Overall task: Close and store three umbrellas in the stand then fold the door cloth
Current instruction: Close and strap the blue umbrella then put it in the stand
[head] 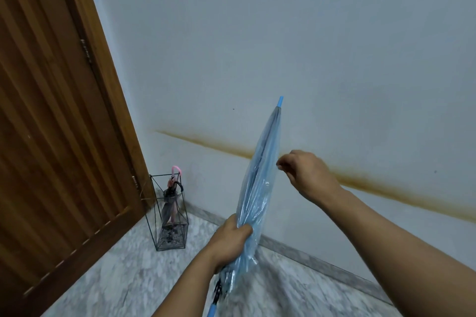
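Note:
A closed translucent blue umbrella [260, 188] points tip-up in front of the wall. My left hand [231, 239] grips its lower canopy, just above the blue handle. My right hand [306, 172] is beside the canopy's middle, fingers pinched at its edge; whether it pinches a strap or the plastic I cannot tell. In the corner stands a black wire umbrella stand [167, 216]. Inside it are a grey umbrella with a black handle [168, 201] and a pink-handled umbrella [176, 171]. No door cloth is in view.
A wooden door [51, 123] fills the left side, next to the stand. A white wall [309, 46] with a brown stain line runs behind. The floor [128, 278] is grey marble with a grey skirting strip.

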